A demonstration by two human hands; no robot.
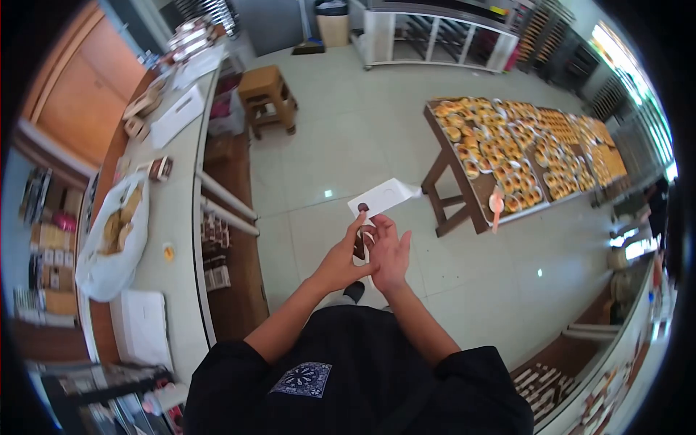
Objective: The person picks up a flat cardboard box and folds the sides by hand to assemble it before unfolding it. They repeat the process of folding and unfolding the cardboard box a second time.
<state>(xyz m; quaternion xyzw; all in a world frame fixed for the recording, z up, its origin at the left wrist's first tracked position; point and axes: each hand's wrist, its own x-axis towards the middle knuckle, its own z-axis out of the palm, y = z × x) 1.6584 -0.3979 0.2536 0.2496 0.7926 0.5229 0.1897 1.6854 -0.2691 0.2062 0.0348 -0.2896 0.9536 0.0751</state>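
Note:
In front of my torso a flat white folded carton (383, 199) with a dark brown round mark on its near end is held out over the floor. My left hand (341, 259) is closed on its near end, the index finger beside the mark. Close against it is my right hand (391, 254), palm up with fingers loosely spread, its fingertips by the carton's near edge. Between the hands shows a small dark brown patch, which I cannot make out.
To the left runs a long counter (177, 206) with a white plastic bag (119, 235) and a white tray (142, 325). A wooden stool (264, 90) stands beyond. At right, a table carries trays of baked pastries (507, 148) and an orange-handled utensil (496, 203).

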